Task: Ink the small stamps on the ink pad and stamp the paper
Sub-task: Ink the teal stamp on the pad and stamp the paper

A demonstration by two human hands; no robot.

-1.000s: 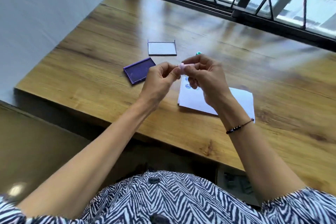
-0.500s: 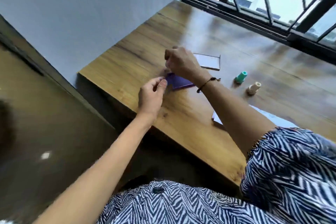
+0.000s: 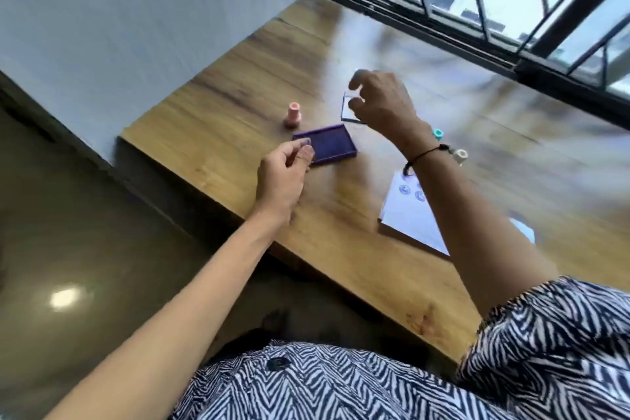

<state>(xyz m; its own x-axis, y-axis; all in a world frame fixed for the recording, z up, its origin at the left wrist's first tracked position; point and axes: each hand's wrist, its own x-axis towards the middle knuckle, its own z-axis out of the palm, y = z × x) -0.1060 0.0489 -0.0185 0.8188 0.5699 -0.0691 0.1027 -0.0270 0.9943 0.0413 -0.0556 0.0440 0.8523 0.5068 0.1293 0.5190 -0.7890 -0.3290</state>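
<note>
Left hand hovers at the near left corner of the purple ink pad, fingers loosely curled, thumb and forefinger close together; whether they touch the pad's edge cannot be told. Nothing is seen in it. Right hand is raised above the bench, fingers spread and curved, gripping nothing, positioned over the ink pad lid, which lies just beyond the pad. A dark cord bracelet sits on the right wrist.

Pink stamp stands upright on the bench, just left of the pad and apart from both hands. Teal stamp and cream stamp stand to the right, partly behind the right forearm. White paper lies near the bench's front edge, bearing several round blue imprints, partly covered by the right arm. Image is motion-blurred.
</note>
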